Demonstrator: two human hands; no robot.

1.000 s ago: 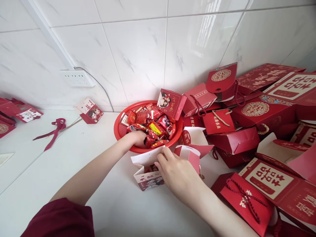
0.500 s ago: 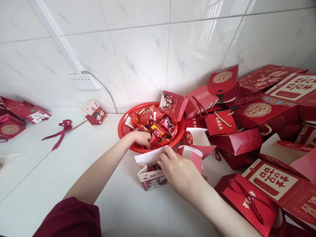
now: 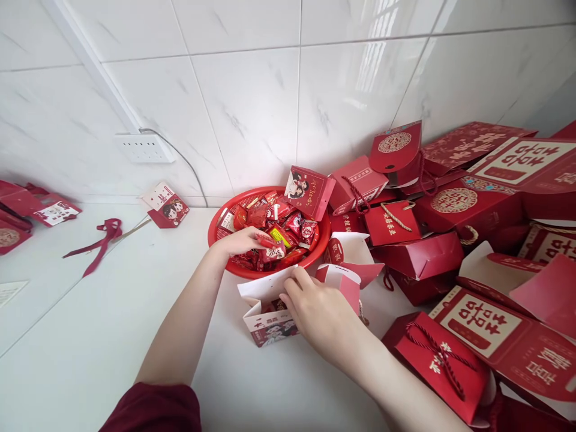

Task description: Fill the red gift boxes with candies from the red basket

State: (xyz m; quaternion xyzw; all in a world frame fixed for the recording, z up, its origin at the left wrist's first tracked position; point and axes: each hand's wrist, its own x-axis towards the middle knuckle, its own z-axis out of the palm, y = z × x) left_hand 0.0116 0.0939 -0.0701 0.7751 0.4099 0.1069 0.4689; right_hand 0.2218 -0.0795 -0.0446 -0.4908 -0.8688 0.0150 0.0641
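My left hand (image 3: pixel 243 240) is over the near left part of a red plastic basket (image 3: pixel 324 243), its fingers closed on a red-wrapped candy (image 3: pixel 267 241). More wrapped candies (image 3: pixel 294 225) fill the basket, mostly red, one with a yellow patch. My right hand (image 3: pixel 310 300) grips the upper edge of a small open gift box (image 3: pixel 275 332) just in front of the basket. Cartoon figures decorate the box front, and its white flap stands up. Inside the box some dark red items show, partly hidden by my right fingers.
A red card box (image 3: pixel 310 191) leans on the basket's back rim. Many red gift boxes (image 3: pixel 468 204) are piled at the right. Two open boxes (image 3: pixel 348 249) stand beside the basket. At the left lie a ribbon (image 3: pixel 106 237) and a small box (image 3: pixel 167 207). A socket strip (image 3: pixel 144 149) is on the tiled wall.
My left hand has lifted from among the candies, now with a red-wrapped candy in its fingers. My right hand keeps its hold on the gift box. The view has shifted slightly.
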